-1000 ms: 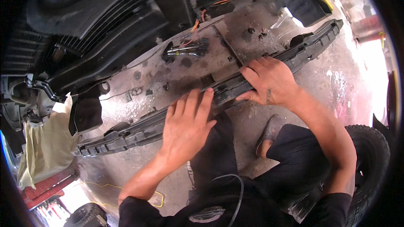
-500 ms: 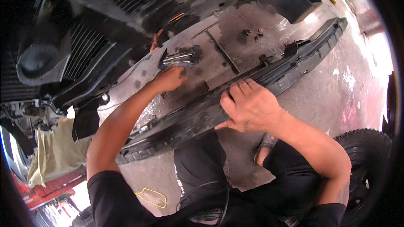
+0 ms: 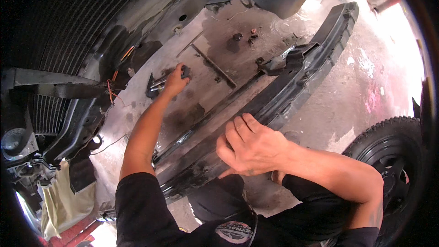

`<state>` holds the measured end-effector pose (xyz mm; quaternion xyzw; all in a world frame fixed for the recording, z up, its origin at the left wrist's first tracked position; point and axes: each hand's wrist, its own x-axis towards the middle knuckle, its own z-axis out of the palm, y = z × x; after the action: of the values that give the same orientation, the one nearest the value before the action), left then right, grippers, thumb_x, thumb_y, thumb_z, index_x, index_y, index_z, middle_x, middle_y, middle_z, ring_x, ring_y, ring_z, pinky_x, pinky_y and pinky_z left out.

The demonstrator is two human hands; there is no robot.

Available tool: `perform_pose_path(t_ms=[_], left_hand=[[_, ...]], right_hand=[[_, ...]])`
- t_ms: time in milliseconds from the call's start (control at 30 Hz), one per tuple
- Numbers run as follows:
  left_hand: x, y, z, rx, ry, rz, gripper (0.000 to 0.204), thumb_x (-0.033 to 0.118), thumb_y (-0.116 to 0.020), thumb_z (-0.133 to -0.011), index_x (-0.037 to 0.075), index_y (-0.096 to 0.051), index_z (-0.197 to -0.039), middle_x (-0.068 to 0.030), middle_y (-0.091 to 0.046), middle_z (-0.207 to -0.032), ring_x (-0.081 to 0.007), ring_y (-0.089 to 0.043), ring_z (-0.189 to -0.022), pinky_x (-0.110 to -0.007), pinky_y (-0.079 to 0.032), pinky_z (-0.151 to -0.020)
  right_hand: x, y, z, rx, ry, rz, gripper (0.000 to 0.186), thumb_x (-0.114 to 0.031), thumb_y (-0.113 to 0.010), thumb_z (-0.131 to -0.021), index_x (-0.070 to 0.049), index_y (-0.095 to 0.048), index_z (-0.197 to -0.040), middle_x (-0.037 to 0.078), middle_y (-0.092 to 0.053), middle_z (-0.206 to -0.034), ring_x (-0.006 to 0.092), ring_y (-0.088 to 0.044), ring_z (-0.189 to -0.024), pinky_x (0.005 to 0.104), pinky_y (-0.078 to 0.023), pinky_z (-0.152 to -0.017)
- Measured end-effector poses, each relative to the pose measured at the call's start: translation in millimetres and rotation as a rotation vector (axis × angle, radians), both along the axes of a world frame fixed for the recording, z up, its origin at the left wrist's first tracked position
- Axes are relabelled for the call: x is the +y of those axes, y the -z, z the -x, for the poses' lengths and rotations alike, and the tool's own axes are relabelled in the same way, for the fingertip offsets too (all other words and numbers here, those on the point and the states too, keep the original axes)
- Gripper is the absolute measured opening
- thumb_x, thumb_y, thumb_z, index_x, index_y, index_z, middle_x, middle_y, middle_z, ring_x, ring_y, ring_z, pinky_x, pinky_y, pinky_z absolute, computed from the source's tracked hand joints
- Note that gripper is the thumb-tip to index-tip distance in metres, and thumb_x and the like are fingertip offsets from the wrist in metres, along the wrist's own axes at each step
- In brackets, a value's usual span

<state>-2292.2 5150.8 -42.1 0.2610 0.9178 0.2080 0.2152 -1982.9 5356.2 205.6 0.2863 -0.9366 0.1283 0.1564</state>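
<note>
A long black bumper beam [image 3: 265, 105] runs diagonally in front of me, from near my left elbow to the far right. My right hand [image 3: 254, 144] is closed over its near edge, fingers on top and thumb below. Beyond the beam, on the concrete floor, lies a dark rack of chrome wrenches [image 3: 157, 83]. My left hand [image 3: 175, 83] is over this rack with its fingers curled around the rack's dark end; the palm hides the middle of the wrenches.
A vehicle's front end with a radiator grille [image 3: 68, 18] and black frame rail fills the upper left. A thin metal bar [image 3: 215, 66] and small dark parts [image 3: 235, 37] lie on the floor. A tyre [image 3: 388, 155] stands at right, a beige cloth [image 3: 68, 201] hangs at lower left.
My left hand has reached onto the wrench rack and closed its fingers there. My right hand stays on the beam. The view has shifted, and the beam now appears more steeply slanted.
</note>
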Motion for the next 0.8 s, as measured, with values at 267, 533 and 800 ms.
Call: perform_pose_path(t_ms=[267,533,800], left_hand=[[-9.7,2.5,-43.7,0.116,-0.110,-0.026,0.022,0.022,-0.069,-0.091,0.008,-0.060,-0.106,-0.0193,-0.070,-0.091,-0.0412,-0.068,-0.090,-0.050,-0.052,-0.076],[-13.2,31.6,35.9,0.421,-0.024,0.055,0.019,0.023,-0.070,-0.088,0.011,-0.071,-0.104,-0.0178,-0.070,-0.094,-0.0388,-0.068,-0.092,-0.049,-0.052,-0.082],[7.0,43.5,48.1,0.411,0.127,0.210,0.022,0.017,-0.074,-0.083,0.009,-0.069,-0.102,-0.0170,-0.065,-0.111,-0.0379,-0.064,-0.104,-0.048,-0.053,-0.090]], right_hand=[[-0.4,-5.2,11.3,-0.034,0.002,-0.065,0.068,-0.065,-0.059,-0.081,0.002,-0.061,-0.097,0.025,-0.065,-0.091,0.0381,-0.067,-0.085,0.0478,-0.055,-0.082],[-1.7,-6.3,17.3,-0.047,-0.011,0.007,0.068,-0.060,-0.066,-0.074,0.005,-0.061,-0.095,0.029,-0.064,-0.089,0.0405,-0.066,-0.083,0.0499,-0.055,-0.081],[-1.6,-8.3,24.3,-0.072,0.003,0.009,0.067,-0.059,-0.065,-0.073,0.004,-0.062,-0.095,0.028,-0.065,-0.089,0.0391,-0.067,-0.084,0.0492,-0.056,-0.081]])
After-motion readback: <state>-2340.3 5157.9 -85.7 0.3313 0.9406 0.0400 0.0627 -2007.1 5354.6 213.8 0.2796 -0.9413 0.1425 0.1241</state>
